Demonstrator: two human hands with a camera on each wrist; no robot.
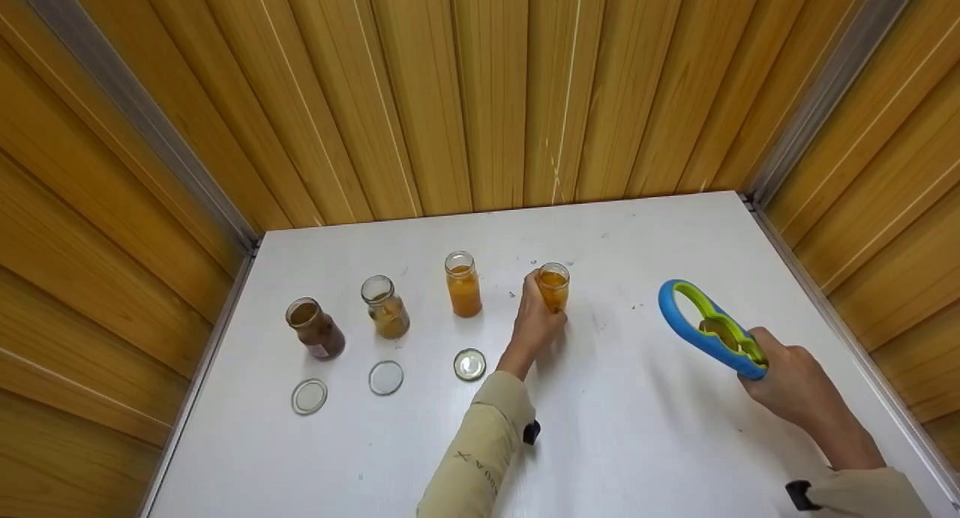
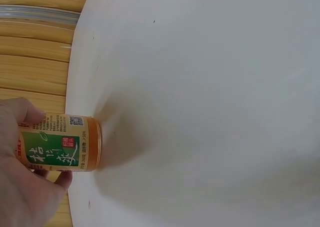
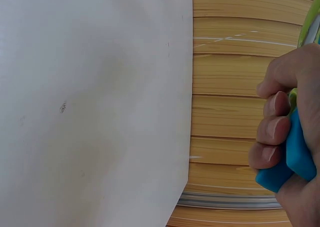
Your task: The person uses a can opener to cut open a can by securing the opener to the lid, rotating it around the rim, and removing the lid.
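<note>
Toward the back of the table, my left hand [image 1: 534,317] grips an open glass jar [image 1: 555,284] of orange contents. In the left wrist view this jar [image 2: 60,144] shows a green and cream label, with fingers and thumb round it. Off to the right, my right hand [image 1: 795,390] holds the handles of a blue and green jar opener [image 1: 705,343] above the table. Inside the opener's loop shows a gold-brown piece [image 1: 718,330], possibly a lid. The right wrist view has the fingers curled round the opener's blue handles [image 3: 299,147].
Left of my left hand stand three lidless jars: one orange [image 1: 465,297], one yellowish [image 1: 390,321], one dark brown [image 1: 322,336]. Before them lie three lids [image 1: 470,364], one near each jar. Wood-patterned walls [image 1: 487,91] border the white table [image 1: 615,443] at back and sides.
</note>
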